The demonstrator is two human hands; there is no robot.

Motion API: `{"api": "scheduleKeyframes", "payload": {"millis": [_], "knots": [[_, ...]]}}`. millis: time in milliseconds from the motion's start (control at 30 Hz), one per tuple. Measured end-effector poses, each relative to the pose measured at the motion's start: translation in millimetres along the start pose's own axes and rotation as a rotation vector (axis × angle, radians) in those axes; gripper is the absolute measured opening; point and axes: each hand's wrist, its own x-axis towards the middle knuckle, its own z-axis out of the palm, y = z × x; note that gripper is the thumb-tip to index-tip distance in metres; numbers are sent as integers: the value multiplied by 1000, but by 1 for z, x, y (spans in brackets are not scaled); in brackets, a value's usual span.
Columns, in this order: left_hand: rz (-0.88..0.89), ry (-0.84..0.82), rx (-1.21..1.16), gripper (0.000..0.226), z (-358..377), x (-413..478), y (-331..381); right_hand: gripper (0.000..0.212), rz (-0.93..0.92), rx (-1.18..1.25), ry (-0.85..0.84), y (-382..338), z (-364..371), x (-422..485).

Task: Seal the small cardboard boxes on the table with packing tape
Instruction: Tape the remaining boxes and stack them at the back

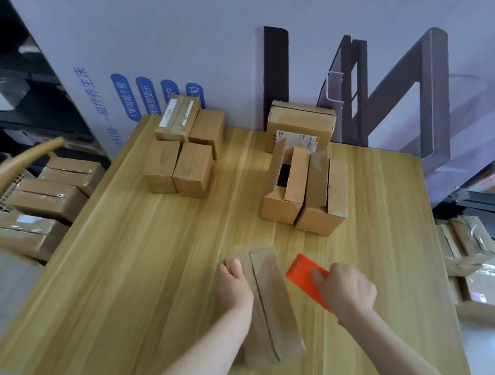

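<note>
Near surface edge: long cardboard box (266, 307)
Left hand (232, 282): fingers grasping box's left side
Right hand (345, 288): fingers clenched on red tool (304, 272), right of box

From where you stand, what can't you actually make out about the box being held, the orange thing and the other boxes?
Head view only:
- Orange plastic tool: the right hand covers most of it, so any tape roll is hidden.
- Long brown cardboard box: the left hand and forearm hide its left side; tape along its seam is unclear.
- White label on the back box: print too small.
- Open-flapped box: contents dark, unreadable.
</note>
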Motion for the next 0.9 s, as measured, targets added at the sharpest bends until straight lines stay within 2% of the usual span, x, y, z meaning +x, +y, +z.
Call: {"api": "scheduleKeyframes", "payload": {"millis": [67,200,333,400,500,567,600,633,700,733,900], "knots": [[-125,98,-156,43,5,-9,1,51,65,103,58,10,-14,-3],[-279,75,-414,33,17,-29,10,56,128,386,189,16,-44,-10],[-273,-1,-463,33,11,-24,2,57,202,876,112,14,-38,-26],[-133,42,-328,38,5,-19,-1,58,249,928,58,8,-19,-38],[485,130,128,51,-12,-4,-6,58,248,914,48,0,-3,-50],[841,32,363,52,-16,6,1,57,248,918,34,-3,-2,-51],[925,-64,443,51,-14,10,6,58,249,930,33,-3,-2,-50],[941,-173,502,47,-13,11,14,59,253,945,39,-3,-2,-50],[835,-329,576,39,-7,11,32,61,268,960,54,-1,0,-48],[748,-369,573,36,-2,11,36,61,276,958,62,0,1,-48],[648,-417,758,36,7,13,44,66,316,1004,86,3,8,-44]]}}
